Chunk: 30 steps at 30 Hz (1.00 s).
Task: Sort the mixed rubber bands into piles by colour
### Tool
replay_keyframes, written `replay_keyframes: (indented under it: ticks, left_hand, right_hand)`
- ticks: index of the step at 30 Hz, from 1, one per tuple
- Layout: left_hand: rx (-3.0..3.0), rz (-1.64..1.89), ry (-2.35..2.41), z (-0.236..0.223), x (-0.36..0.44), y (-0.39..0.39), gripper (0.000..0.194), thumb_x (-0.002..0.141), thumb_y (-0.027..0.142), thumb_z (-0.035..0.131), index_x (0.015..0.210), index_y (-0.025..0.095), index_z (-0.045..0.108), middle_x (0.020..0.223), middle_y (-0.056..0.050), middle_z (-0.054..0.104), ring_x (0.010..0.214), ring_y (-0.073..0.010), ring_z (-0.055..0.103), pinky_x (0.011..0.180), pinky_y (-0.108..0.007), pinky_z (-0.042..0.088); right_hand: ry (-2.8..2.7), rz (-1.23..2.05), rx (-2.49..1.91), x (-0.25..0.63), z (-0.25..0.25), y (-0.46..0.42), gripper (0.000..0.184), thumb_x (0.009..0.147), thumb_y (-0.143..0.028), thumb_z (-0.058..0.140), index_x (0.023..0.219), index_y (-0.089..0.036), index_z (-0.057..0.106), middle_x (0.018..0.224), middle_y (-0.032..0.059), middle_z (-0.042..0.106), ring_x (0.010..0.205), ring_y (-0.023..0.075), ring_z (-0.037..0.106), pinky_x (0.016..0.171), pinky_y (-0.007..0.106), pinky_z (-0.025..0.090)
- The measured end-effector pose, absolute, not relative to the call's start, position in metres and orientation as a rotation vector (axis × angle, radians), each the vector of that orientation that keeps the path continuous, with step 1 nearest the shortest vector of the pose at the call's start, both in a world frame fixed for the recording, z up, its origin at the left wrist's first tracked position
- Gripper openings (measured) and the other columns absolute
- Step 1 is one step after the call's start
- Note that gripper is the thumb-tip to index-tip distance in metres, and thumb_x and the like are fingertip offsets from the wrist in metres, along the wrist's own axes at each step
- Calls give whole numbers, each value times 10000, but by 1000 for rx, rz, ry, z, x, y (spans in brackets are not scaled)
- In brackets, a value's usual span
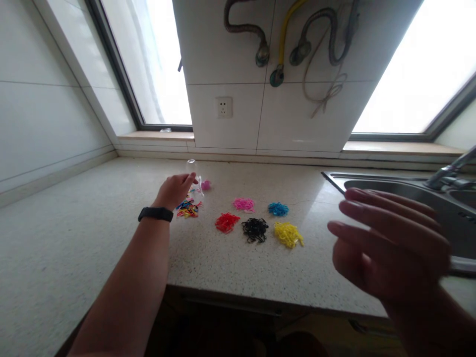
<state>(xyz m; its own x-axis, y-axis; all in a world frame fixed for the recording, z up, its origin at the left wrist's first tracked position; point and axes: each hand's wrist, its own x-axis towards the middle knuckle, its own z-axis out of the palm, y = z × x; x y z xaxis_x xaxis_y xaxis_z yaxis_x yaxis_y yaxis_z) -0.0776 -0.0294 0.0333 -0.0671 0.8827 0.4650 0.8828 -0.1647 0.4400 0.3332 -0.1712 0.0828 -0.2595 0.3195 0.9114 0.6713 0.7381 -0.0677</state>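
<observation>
My left hand (177,189), with a black band on its wrist, is closed around a clear plastic container (191,165) at the left middle of the counter. Part of the container is hidden behind my fingers. Just below lies a pile of mixed-colour small elastic bands (188,208). Single-colour piles lie to the right: pink bands (244,205), red bands (226,223), black bands (255,230), blue bands (278,209) and yellow bands (288,234). My right hand (388,243), slightly blurred, is raised in front of the sink, fingers extended and holding nothing visible.
A small pink object (206,185) sits beside the container. The speckled counter (92,218) runs back to a tiled wall with a socket (224,107) and hoses above. At right is a steel sink (390,186) with a faucet (446,171).
</observation>
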Motion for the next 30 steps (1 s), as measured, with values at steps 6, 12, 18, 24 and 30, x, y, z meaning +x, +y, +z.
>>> replay_keyframes:
  ticks: [6,12,18,24,30]
  left_hand:
    - [-2323,-877,-2023,28,-87,-24,523,919,568,405,876,193,767,625,-27,660,601,-166,565,589,-260,353]
    - [-2530,-583,-2048,21,-92,-22,448,843,578,520,817,199,757,727,-51,720,643,-171,599,581,-258,371]
    - [-2643,-494,-2083,15,-98,-17,379,800,525,581,855,206,779,831,-64,752,729,-190,650,629,-261,424]
    - [-2686,-418,-2168,10,-99,-13,355,745,509,626,821,202,788,790,-58,752,698,-188,646,610,-259,421]
    - [-2665,-401,-2218,5,-100,-10,344,718,510,645,798,209,790,779,-58,757,719,-201,661,605,-258,420]
  right_hand:
    - [-1871,-775,-699,331,91,-97,475,765,-101,590,1193,-306,586,1182,65,645,1065,285,624,929,498,507]
    - [-1714,-311,-975,329,44,-25,357,776,-109,528,1102,-238,594,1122,84,580,812,196,600,724,383,537]
    - [-1615,-126,-1197,354,-9,10,265,757,-158,523,996,-196,630,1013,83,570,672,165,552,642,347,495]
    - [-1502,-35,-1285,373,-18,17,245,742,-186,517,951,-198,644,994,83,602,649,166,545,696,364,498]
    - [-1495,8,-1290,377,-25,27,255,744,-203,516,958,-191,655,1004,89,613,651,169,556,687,360,493]
